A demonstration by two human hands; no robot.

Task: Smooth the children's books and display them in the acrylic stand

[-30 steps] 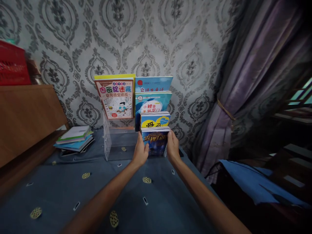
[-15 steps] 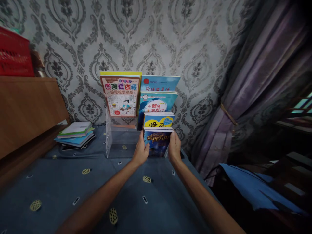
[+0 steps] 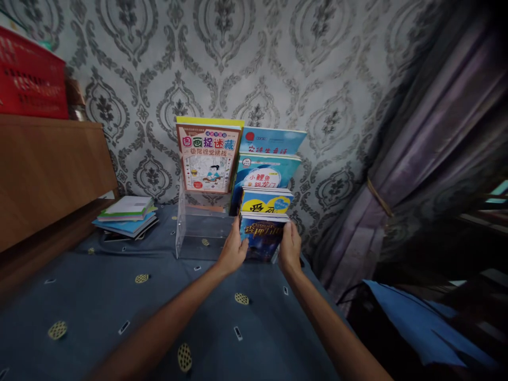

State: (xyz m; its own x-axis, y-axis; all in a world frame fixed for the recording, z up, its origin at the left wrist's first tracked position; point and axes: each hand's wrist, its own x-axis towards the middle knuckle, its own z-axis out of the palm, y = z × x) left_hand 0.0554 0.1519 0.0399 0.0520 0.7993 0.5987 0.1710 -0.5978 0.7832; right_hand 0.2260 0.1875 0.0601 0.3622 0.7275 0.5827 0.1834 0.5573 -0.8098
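A small stack of dark blue books (image 3: 262,238) stands upright at the lowest front tier of a clear acrylic book rack (image 3: 198,225). My left hand (image 3: 233,248) grips its left edge, thumb on the front cover. On the opposite edge, my right hand (image 3: 290,247) is closed round the books. Right behind them are yellow-and-blue books (image 3: 262,202). Higher up on the same side stand a teal book (image 3: 270,172) and a light blue book (image 3: 273,138). A picture book with a brown-bordered cover (image 3: 208,159) rests on the rack's upper left, in front of a yellow one.
The rack stands on a dark blue patterned cloth (image 3: 159,317) against a wallpapered wall (image 3: 329,127). Left of it lies a pile of books (image 3: 127,217) beside a wooden cabinet (image 3: 51,174) bearing a red basket (image 3: 34,76). A tied purple curtain (image 3: 369,222) hangs at right.
The view has shifted, so the rack and wall appear slightly farther right. Both hands keep their hold on the dark blue books, which have barely moved against the rack.
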